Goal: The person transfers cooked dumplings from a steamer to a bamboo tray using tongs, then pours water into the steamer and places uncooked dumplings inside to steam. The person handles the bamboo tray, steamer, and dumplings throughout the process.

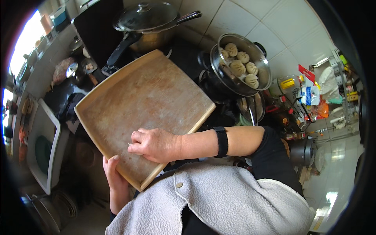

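Note:
A square wooden kneading board (155, 94) with raised rims is tilted in front of me, its surface worn and dusted with pale residue like flour. My left hand (113, 173) grips its lower left rim, thumb on top and the other fingers hidden beneath. Over the lower part of the board, my right hand (155, 145) is curled with its fingers drawn together. A small pale bit shows at its fingertips; whether that is a held scrap or a nail is unclear. Beyond the board, several pleated buns (238, 67) sit in a metal steamer pot (265, 76).
A lidded pot (149, 32) with a long black handle stands behind the board. Right of the steamer are a small pan (255, 107) and crowded bottles (289, 82). A sink (55, 147) lies left, beside a dark cloth (70, 107).

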Motion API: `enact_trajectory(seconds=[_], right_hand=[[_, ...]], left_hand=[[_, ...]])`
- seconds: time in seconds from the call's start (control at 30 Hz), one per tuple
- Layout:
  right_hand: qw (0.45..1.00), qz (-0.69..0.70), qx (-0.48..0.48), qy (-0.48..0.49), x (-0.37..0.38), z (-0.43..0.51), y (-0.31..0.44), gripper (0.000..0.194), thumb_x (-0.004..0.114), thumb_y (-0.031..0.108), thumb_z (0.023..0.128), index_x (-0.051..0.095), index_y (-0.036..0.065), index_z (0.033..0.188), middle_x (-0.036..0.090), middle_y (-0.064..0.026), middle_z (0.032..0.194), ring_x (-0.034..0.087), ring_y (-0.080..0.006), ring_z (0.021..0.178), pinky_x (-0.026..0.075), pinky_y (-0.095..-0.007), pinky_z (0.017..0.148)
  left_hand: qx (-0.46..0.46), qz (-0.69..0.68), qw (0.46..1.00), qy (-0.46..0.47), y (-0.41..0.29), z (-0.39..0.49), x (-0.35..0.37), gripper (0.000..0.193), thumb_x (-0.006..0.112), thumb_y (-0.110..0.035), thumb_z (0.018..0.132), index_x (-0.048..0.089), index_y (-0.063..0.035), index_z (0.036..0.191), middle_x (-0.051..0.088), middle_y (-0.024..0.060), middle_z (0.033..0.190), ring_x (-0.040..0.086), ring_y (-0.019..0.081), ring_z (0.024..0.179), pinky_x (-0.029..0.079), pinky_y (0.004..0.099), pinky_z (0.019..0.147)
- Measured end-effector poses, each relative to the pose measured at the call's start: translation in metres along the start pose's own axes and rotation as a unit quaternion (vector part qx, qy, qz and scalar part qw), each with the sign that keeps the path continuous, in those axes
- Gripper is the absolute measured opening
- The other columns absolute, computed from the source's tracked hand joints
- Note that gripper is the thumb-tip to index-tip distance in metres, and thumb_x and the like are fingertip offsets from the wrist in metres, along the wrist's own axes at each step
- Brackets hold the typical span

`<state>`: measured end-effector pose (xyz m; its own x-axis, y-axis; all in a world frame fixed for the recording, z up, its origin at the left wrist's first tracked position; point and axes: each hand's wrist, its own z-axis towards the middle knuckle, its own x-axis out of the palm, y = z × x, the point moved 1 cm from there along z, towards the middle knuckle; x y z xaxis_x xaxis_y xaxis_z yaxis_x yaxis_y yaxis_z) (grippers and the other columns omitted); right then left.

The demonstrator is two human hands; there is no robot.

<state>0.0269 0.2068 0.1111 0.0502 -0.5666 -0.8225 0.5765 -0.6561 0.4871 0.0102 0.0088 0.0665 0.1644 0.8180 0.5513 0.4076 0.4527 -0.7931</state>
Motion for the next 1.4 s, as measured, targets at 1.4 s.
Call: enact_trajectory(seconds=[1.4], right_hand=[[0.963, -0.188, 0.156, -0.116, 0.049, -0.180, 0.021, 0.032, 0.058, 0.014, 0.082, 0.064, 0.018, 0.113, 0.059, -0.0062, 0.104, 0.057, -0.0206, 0.097, 0.050, -0.0344, 0.081]], left_hand=[[-0.166, 0.051, 0.985, 0.009, 0.066, -0.057, -0.095, 0.067, 0.054, -0.028, 0.067, 0.043, -0.0036, 0.128, 0.054, 0.0158, 0.115, 0.055, 0.0340, 0.105, 0.048, 0.0455, 0.087]])
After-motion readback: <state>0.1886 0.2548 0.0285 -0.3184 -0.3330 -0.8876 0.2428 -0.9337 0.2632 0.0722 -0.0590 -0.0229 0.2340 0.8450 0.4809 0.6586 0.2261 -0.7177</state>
